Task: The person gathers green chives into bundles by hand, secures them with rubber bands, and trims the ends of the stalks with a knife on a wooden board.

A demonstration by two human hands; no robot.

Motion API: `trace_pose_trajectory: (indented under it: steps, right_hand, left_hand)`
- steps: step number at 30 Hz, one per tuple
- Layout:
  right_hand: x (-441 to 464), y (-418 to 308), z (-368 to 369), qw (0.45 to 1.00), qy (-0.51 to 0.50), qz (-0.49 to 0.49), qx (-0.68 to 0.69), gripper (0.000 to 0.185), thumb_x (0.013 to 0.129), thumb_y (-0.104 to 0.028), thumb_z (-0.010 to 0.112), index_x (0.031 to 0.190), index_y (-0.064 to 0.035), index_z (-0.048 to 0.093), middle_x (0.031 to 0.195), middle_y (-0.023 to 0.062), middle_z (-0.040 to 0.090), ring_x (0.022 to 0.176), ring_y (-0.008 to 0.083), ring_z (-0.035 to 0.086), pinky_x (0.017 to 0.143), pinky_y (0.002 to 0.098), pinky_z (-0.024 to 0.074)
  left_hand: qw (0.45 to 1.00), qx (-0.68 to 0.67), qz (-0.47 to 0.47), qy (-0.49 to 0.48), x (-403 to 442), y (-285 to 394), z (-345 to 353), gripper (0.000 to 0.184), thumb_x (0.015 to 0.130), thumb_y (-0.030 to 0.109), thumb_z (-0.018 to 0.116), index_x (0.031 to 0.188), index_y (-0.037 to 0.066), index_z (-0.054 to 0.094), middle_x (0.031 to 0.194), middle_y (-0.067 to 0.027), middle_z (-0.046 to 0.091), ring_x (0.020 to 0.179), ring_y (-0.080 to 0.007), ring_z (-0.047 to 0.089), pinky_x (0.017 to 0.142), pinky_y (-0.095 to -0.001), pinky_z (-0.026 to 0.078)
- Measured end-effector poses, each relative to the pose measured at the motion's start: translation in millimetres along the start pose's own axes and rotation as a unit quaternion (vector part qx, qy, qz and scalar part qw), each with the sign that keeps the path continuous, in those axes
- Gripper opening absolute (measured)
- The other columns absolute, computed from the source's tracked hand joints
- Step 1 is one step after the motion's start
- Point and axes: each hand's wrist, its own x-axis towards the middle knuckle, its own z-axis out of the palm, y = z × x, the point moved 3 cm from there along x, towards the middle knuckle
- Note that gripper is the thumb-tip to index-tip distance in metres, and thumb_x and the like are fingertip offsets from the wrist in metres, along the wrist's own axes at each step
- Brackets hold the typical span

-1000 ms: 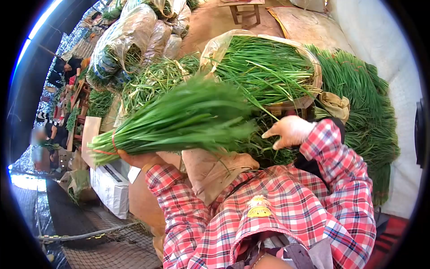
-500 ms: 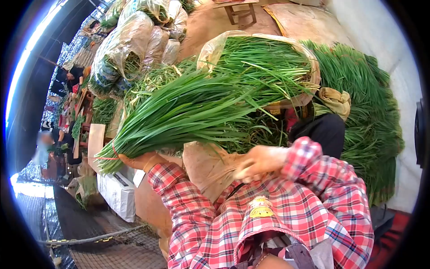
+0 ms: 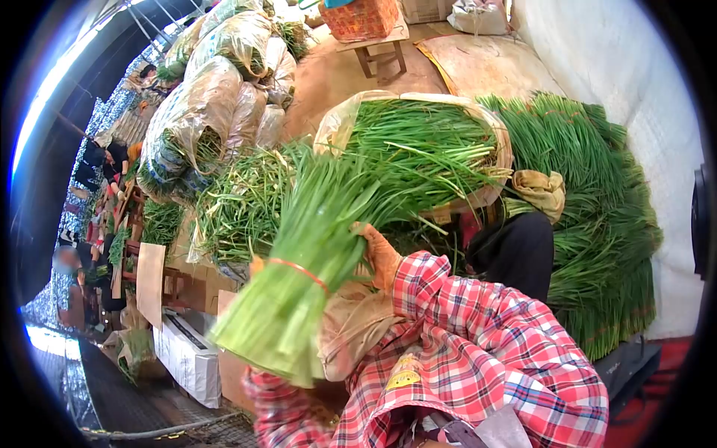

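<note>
A bundle of long green leafy stalks [image 3: 299, 276] with a red band round it is held up in front of my chest, its pale cut ends toward the lower left. My right hand [image 3: 379, 257] grips its right side. Of my left hand [image 3: 256, 266], only a bit shows at the bundle's left edge; the rest is hidden behind the stalks. Just beyond lies an open clear plastic wrapping [image 3: 340, 125] full of loose green stalks [image 3: 418, 142]. A tan cloth [image 3: 355, 328] lies below the bundle.
Stacked banded bundles [image 3: 597, 216] line the right side by a white wall sheet [image 3: 627, 75]. Stuffed plastic bags [image 3: 198, 112] stand at the upper left. A low stool [image 3: 381, 54] carries an orange basket [image 3: 362, 19]. A white box [image 3: 187, 362] sits lower left. People are at the far left.
The bundle has swung from lying sideways to a steeper tilt, its cut ends now closer to my body. My right hand has moved from in front of my chest onto the bundle.
</note>
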Motion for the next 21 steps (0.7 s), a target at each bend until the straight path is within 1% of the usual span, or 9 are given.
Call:
trace_pose_trajectory:
  steps: [2,3,5,7,10,13,17,18,21]
  right_hand:
    - [18.4,8.3,-37.6,0.994,0.060,0.036,0.084,0.048,0.078,-0.041,0.063,0.112,-0.0079,0.056,0.102,0.0085,0.064,0.093,0.0222,0.062,0.085,0.0422,0.0517]
    - [16.5,7.2,-32.0,0.995,0.050,0.039,0.077,0.048,0.078,-0.041,0.063,0.112,-0.0079,0.056,0.102,0.0085,0.064,0.093,0.0222,0.062,0.085,0.0422,0.0517]
    - [7.8,6.8,-24.1,0.984,0.145,0.014,0.100,0.033,0.081,-0.036,0.062,0.096,-0.0061,0.063,0.093,0.0101,0.065,0.079,0.0211,0.063,0.073,0.0360,0.0529]
    - [4.8,9.0,-25.3,0.987,0.136,0.055,0.069,0.033,0.081,-0.035,0.062,0.095,-0.0056,0.064,0.092,0.0104,0.065,0.077,0.0209,0.062,0.070,0.0354,0.0525]
    - [31.2,50.6,-97.2,0.990,0.126,0.054,0.038,0.033,0.081,-0.035,0.061,0.097,-0.0060,0.063,0.088,0.0085,0.064,0.073,0.0226,0.061,0.069,0.0390,0.0512]
    - [-5.6,13.7,-60.3,0.995,0.103,-0.009,-0.013,0.034,0.081,-0.035,0.061,0.100,-0.0073,0.063,0.091,0.0066,0.065,0.080,0.0246,0.061,0.076,0.0394,0.0498]
    - [-46.2,-23.3,-73.5,0.956,0.290,0.021,-0.044,0.030,0.083,-0.025,0.060,0.107,-0.0087,0.061,0.112,0.0092,0.061,0.100,0.0229,0.059,0.084,0.0341,0.0483]
    - [-33.7,-20.6,-122.6,0.961,0.148,-0.098,-0.211,0.026,0.082,-0.020,0.060,0.104,-0.0062,0.062,0.108,0.0100,0.062,0.096,0.0226,0.060,0.082,0.0345,0.0492]
    - [-48.6,-31.5,-135.7,0.967,0.077,-0.118,-0.213,0.018,0.082,-0.009,0.059,0.099,-0.0030,0.065,0.097,0.0102,0.065,0.083,0.0210,0.064,0.075,0.0331,0.0518]
  left_hand:
    - [0.981,0.005,-0.193,0.001,-24.4,29.9,-18.0,0.065,0.085,0.043,0.056,0.132,0.002,0.038,0.133,-0.0175,0.043,0.118,-0.0309,0.046,0.096,-0.0412,0.042]
    - [0.937,0.299,-0.178,-0.020,-31.7,35.4,-45.4,0.074,0.083,0.048,0.058,0.134,0.001,0.034,0.134,-0.0189,0.041,0.119,-0.0329,0.045,0.096,-0.0424,0.041]
    - [0.952,0.169,-0.253,-0.041,-38.9,39.9,-37.9,0.089,0.076,0.058,0.059,0.137,0.001,0.027,0.137,-0.0205,0.037,0.122,-0.0319,0.043,0.097,-0.0422,0.039]
    - [0.927,0.184,-0.320,-0.071,-25.5,25.3,-31.7,0.099,0.070,0.060,0.064,0.139,0.001,0.024,0.137,-0.0194,0.037,0.123,-0.0300,0.042,0.098,-0.0403,0.036]
    - [0.945,0.116,-0.272,-0.141,6.2,0.9,26.5,0.090,0.070,0.043,0.073,0.136,0.001,0.030,0.128,-0.0114,0.048,0.113,-0.0215,0.050,0.093,-0.0321,0.042]
    - [0.956,0.068,-0.239,-0.158,27.4,-21.3,63.9,0.081,0.066,0.026,0.078,0.131,0.000,0.037,0.122,-0.0080,0.052,0.108,-0.0191,0.051,0.092,-0.0330,0.042]
    - [0.956,0.125,-0.246,-0.095,38.5,-40.5,99.0,0.065,0.069,0.016,0.073,0.125,0.001,0.043,0.114,-0.0087,0.056,0.103,-0.0202,0.054,0.091,-0.0332,0.042]
    - [0.955,0.125,-0.254,-0.086,39.0,-44.5,105.1,0.063,0.069,0.014,0.072,0.124,0.000,0.043,0.113,-0.0090,0.056,0.102,-0.0203,0.054,0.090,-0.0337,0.043]
    - [0.956,0.111,-0.261,-0.072,41.8,-56.9,113.9,0.057,0.071,0.006,0.070,0.121,0.000,0.045,0.108,-0.0096,0.058,0.096,-0.0210,0.057,0.086,-0.0334,0.045]
